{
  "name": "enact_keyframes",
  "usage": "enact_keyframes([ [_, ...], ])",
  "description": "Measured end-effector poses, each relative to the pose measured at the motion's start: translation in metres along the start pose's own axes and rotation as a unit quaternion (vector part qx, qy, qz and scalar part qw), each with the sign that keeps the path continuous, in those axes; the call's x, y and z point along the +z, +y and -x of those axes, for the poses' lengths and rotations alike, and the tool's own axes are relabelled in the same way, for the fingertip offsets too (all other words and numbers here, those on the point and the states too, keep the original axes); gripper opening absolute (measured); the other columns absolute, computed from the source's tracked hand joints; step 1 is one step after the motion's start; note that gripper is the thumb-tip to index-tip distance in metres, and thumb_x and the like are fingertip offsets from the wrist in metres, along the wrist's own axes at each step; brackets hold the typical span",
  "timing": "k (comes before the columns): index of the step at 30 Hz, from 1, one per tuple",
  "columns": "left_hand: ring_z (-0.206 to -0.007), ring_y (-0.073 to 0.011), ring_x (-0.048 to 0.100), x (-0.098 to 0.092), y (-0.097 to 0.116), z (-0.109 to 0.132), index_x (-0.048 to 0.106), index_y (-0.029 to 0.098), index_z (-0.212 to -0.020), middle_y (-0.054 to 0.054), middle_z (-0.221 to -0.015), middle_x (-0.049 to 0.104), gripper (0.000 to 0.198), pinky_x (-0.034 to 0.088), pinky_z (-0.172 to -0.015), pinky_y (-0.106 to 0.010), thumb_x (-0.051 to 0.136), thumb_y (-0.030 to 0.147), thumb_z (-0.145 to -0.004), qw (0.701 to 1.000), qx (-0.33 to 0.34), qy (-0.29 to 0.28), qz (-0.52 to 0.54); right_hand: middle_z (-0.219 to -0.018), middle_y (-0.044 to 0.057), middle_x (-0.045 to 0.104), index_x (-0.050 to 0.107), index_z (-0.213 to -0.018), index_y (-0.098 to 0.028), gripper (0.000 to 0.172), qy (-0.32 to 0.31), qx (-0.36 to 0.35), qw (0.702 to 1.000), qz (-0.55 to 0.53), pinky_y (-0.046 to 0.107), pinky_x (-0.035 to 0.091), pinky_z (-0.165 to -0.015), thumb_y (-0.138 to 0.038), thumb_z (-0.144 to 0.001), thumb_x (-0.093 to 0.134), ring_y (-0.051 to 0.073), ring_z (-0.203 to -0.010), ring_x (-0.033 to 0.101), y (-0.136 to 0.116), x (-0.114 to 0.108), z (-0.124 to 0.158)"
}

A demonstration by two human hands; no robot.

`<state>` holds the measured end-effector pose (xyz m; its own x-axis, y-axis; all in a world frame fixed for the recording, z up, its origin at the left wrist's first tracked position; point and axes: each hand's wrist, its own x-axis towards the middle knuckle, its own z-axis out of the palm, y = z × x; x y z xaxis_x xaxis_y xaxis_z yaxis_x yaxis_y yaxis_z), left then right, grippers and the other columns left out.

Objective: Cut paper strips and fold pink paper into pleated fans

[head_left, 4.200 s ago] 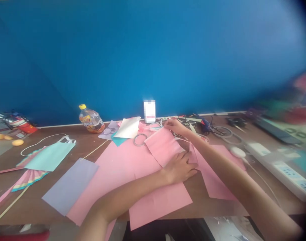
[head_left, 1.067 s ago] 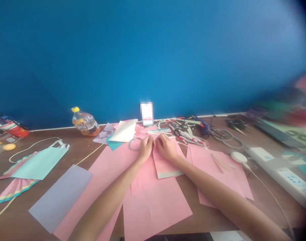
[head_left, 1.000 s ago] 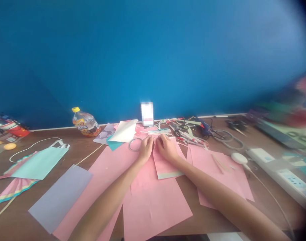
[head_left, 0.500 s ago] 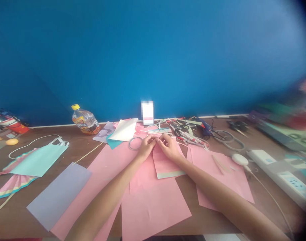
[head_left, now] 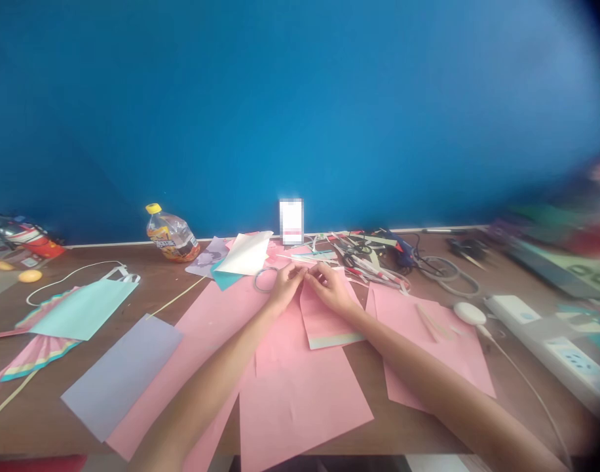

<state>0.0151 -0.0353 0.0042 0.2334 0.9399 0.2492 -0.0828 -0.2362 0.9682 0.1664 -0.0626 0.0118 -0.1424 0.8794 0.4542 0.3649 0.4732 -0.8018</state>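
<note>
My left hand (head_left: 289, 286) and my right hand (head_left: 328, 285) meet over the middle of the desk, fingertips nearly touching. Between them is the far left corner of a pink paper sheet (head_left: 324, 328), which has a pale yellow and green strip along its near edge. Both hands are closed in a pinch at that corner; the exact grip is partly hidden by the fingers. Larger pink paper sheets (head_left: 300, 406) lie flat beneath. Just left of my left hand rests a thin grey ring (head_left: 265, 280).
Around lie a lilac sheet (head_left: 123, 377), a light-blue paper piece (head_left: 86, 308), pleated striped paper (head_left: 39, 359) and a white sheet (head_left: 245, 252). A tilted bottle (head_left: 172, 235), a blurred-out phone-like rectangle (head_left: 291, 221), paper strips and cables (head_left: 373, 262), and a power strip (head_left: 540, 341) line the edges.
My hands stay at the same corner of the pink sheet, with barely any finger movement. The whole view has shifted slightly, so things at left appear a little further right.
</note>
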Motion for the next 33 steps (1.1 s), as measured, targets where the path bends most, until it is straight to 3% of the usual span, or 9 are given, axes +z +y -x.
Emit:
enact_keyframes([
  [12, -0.068, -0.0124, 0.053, 0.001, 0.002, 0.001, 0.062, 0.015, -0.086, -0.002, -0.078, 0.062, 0.033, 0.04, -0.062, -0.023, 0.057, 0.048, -0.084, 0.999, -0.006, -0.003, -0.047, -0.08, 0.002, 0.058, 0.055, -0.081, -0.02, 0.017, -0.013, -0.01, 1.0, 0.009, 0.029, 0.041, -0.067, -0.029, -0.091, 0.044, 0.016, -0.075, 0.053, 0.0, 0.001, -0.001],
  [24, -0.071, -0.0133, 0.055, 0.001, -0.002, 0.001, 0.062, 0.014, -0.088, -0.003, -0.08, 0.063, 0.034, 0.042, -0.065, -0.024, 0.057, 0.048, -0.085, 0.999, 0.009, -0.011, -0.043, -0.076, 0.001, 0.056, 0.055, -0.079, -0.02, 0.02, -0.006, -0.002, 1.0, -0.011, 0.029, 0.039, -0.066, -0.033, -0.091, 0.047, 0.015, -0.071, 0.052, 0.003, 0.001, -0.001],
  [29, -0.07, -0.0137, 0.055, 0.003, -0.005, 0.001, 0.062, 0.015, -0.089, -0.003, -0.079, 0.063, 0.031, 0.042, -0.065, -0.025, 0.053, 0.045, -0.087, 0.997, 0.022, 0.0, -0.078, -0.077, 0.001, 0.057, 0.055, -0.079, -0.02, 0.019, -0.004, 0.002, 1.0, -0.002, 0.029, 0.04, -0.067, -0.031, -0.091, 0.045, 0.015, -0.072, 0.053, 0.005, 0.002, -0.002],
  [33, -0.065, -0.0135, 0.052, 0.005, -0.008, -0.001, 0.058, 0.016, -0.078, -0.001, -0.071, 0.058, 0.026, 0.038, -0.061, -0.024, 0.051, 0.04, -0.087, 0.99, 0.019, 0.016, -0.139, -0.077, 0.002, 0.058, 0.055, -0.078, -0.019, 0.017, 0.003, 0.013, 1.0, -0.012, 0.028, 0.041, -0.065, -0.029, -0.089, 0.046, 0.016, -0.072, 0.054, 0.006, 0.002, -0.003],
])
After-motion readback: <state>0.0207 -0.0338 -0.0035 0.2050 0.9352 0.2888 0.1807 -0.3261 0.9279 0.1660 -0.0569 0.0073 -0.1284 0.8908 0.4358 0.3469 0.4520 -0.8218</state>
